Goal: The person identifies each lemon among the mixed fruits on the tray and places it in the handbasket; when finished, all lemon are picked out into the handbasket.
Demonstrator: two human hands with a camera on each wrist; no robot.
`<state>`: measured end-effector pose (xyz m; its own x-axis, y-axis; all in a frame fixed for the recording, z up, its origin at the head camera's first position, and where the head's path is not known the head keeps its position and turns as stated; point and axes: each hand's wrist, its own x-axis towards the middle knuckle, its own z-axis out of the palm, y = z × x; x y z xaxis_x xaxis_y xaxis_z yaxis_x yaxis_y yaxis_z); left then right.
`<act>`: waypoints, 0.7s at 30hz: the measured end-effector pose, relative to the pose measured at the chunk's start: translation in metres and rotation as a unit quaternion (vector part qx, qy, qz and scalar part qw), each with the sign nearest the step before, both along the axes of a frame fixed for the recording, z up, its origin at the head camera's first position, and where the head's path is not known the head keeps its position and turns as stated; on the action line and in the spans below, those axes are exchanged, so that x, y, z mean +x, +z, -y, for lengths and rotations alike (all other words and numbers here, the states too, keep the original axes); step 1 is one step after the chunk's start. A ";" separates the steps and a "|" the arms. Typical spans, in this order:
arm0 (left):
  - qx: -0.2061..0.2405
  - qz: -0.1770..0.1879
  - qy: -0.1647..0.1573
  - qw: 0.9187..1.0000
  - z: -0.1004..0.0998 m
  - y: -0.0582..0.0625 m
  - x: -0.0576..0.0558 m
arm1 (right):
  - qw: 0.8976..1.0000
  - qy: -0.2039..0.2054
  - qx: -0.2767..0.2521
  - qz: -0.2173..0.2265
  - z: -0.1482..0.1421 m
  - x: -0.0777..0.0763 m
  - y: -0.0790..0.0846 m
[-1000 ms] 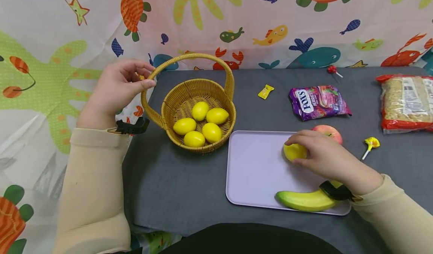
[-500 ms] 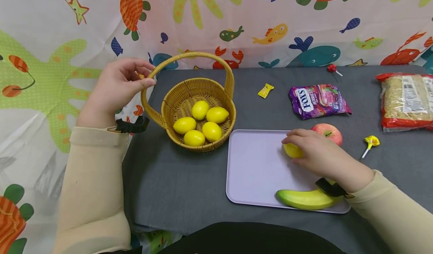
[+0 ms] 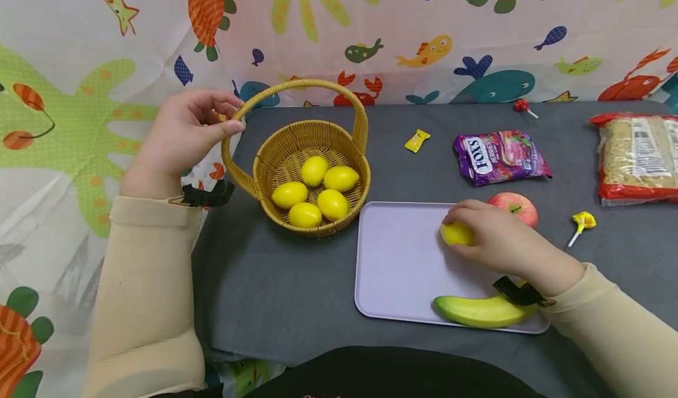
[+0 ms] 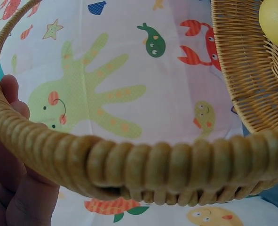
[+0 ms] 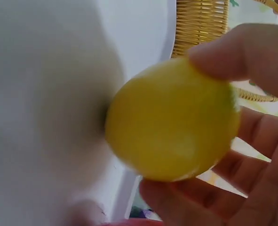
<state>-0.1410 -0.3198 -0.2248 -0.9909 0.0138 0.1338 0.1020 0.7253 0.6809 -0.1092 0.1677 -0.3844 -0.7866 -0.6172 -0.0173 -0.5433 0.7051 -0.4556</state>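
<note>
My left hand (image 3: pixel 182 130) holds the handle (image 3: pixel 241 112) of a woven basket (image 3: pixel 259 195) between thumb and fingers, on the handle's left side. Several lemons (image 3: pixel 313 171) lie inside the basket. On the right, my right hand (image 3: pixel 500 239) grips another lemon (image 3: pixel 457 234) over the lilac tray (image 3: pixel 397 262); in the right wrist view this lemon (image 5: pixel 171 122) sits between thumb and fingertips, close to the tray's surface. A yellow-green banana (image 3: pixel 479 311) rests along the tray's near edge, partly under the right wrist. The apple (image 3: pixel 514 208) shows behind the right hand.
Beyond the tray are a purple candy bag (image 3: pixel 500 158), a small yellow wrapped candy (image 3: pixel 417 141) and a red lollipop (image 3: pixel 521 105). A yellow lollipop (image 3: pixel 582 221) and a red-edged clear food pack (image 3: pixel 638 159) lie at the right. A patterned curtain (image 3: pixel 312 33) hangs behind the table.
My right hand has shifted slightly left with the lemon, still over the tray. More of the apple shows. The left hand and basket stay put.
</note>
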 end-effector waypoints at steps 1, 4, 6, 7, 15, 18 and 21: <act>0.000 0.001 0.001 1.000 0.000 0.000 0.000 | 1.000 -0.004 -0.006 0.009 0.000 0.000 0.000; 0.000 0.003 0.004 1.000 0.001 0.001 0.001 | 0.999 -0.007 -0.031 0.033 0.001 -0.002 0.001; -0.001 0.004 0.006 1.000 0.001 0.002 0.002 | 0.997 0.001 -0.058 0.043 0.002 -0.004 0.002; -0.001 0.004 0.006 1.000 0.001 0.002 0.002 | 0.996 0.007 -0.071 0.046 0.003 -0.005 0.003; -0.006 -0.002 -0.001 1.000 0.002 0.003 0.002 | 0.975 0.050 -0.200 0.083 0.040 -0.020 0.026; -0.017 -0.003 -0.005 1.000 0.002 0.003 0.000 | 0.963 0.059 -0.244 0.098 0.066 -0.027 0.035; -0.020 -0.001 -0.010 1.000 0.001 0.002 -0.002 | 0.952 0.070 -0.281 0.102 0.095 -0.037 0.037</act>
<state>-0.1431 -0.3209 -0.2233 -0.9902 0.0381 0.1342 0.1172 0.7495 0.6516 -0.1466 0.0723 -0.3474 -0.7120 -0.6721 0.2032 -0.4738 0.2464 -0.8454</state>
